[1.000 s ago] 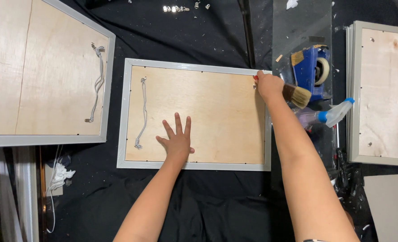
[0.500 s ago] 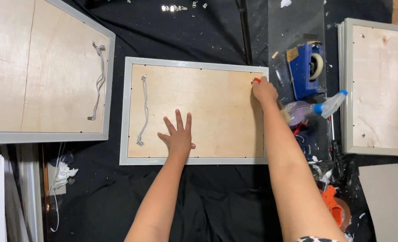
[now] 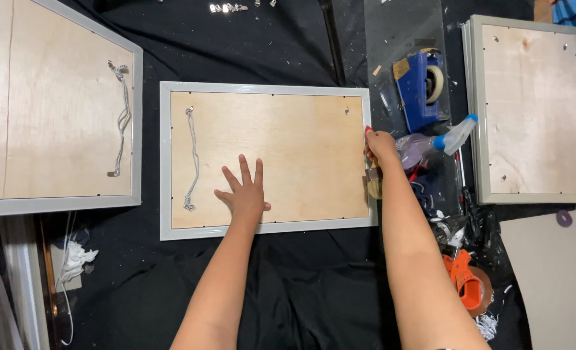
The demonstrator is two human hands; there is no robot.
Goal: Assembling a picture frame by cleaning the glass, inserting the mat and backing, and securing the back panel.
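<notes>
Two hands work the frame (image 3: 265, 228): left hand (image 3: 244, 192) flat and spread, right hand (image 3: 381, 146) gripping a brush (image 3: 373, 185) at its crowded right edge.

view: a single head-worn camera, no second view to share with
position: above the middle frame (image 3: 268, 159), over the person's own forearms
facing: straight down at the black-covered bench (image 3: 288, 285)
nearness: close, about arm's reach; the middle frame fills the centre
edges: left of the middle frame a larger frame (image 3: 54, 110) is cut off; right of it a third frame (image 3: 531, 110) shows almost whole
</notes>
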